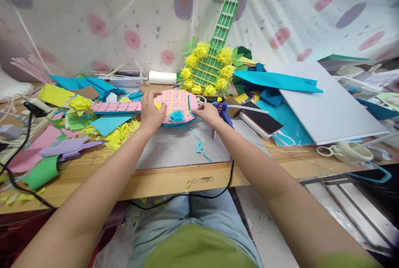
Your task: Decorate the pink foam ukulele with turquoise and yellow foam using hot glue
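A small pink foam guitar [174, 102] with yellow strings and a blue paper flower [176, 115] lies on a grey cutting mat [177, 147]. My left hand [150, 112] rests curled over the left side of its body, fingers gripping the edge. My right hand [206, 112] pinches the right rim of the body near a blue strip. The pink neck [115, 106] stretches left over the paper scraps.
A larger green guitar [215, 58] ringed with yellow flowers leans on the back curtain. Coloured paper scraps [62, 135] litter the left side. A white board [324, 102], phone [263, 119], tape dispenser [349, 151] and a black cable [18, 185] lie around.
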`<state>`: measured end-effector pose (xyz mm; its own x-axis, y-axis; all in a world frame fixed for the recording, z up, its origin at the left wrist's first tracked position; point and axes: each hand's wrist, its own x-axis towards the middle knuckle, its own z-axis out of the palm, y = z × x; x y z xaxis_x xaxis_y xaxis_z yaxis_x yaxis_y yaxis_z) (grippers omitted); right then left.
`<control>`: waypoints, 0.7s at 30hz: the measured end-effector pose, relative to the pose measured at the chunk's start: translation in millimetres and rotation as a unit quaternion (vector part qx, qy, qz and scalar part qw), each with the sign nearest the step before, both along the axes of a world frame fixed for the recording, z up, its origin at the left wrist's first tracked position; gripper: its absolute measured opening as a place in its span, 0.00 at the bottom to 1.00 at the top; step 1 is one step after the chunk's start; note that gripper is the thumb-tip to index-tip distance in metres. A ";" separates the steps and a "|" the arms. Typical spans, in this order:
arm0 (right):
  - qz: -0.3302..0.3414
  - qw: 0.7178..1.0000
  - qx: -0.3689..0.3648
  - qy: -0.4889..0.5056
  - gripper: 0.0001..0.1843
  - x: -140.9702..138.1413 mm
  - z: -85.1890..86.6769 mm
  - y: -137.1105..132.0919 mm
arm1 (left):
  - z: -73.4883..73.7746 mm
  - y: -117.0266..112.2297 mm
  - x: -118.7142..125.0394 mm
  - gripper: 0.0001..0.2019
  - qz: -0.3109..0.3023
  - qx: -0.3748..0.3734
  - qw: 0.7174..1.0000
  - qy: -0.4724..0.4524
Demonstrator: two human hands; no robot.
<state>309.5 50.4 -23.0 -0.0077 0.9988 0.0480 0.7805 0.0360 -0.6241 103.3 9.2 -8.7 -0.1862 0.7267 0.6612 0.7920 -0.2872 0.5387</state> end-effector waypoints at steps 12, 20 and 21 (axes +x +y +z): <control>-0.012 0.996 -0.047 0.071 0.15 2.3 -7.9 11.8 | 2.0 -7.5 0.3 0.12 -0.030 -0.017 0.999 0.008; -0.010 0.998 -0.040 0.047 0.14 0.1 -3.8 11.9 | 4.1 -7.9 5.4 0.11 -0.038 -0.021 0.999 0.013; -0.010 0.998 -0.043 0.054 0.14 -0.2 -3.0 11.9 | 4.3 -7.9 5.6 0.11 -0.038 -0.020 0.999 0.015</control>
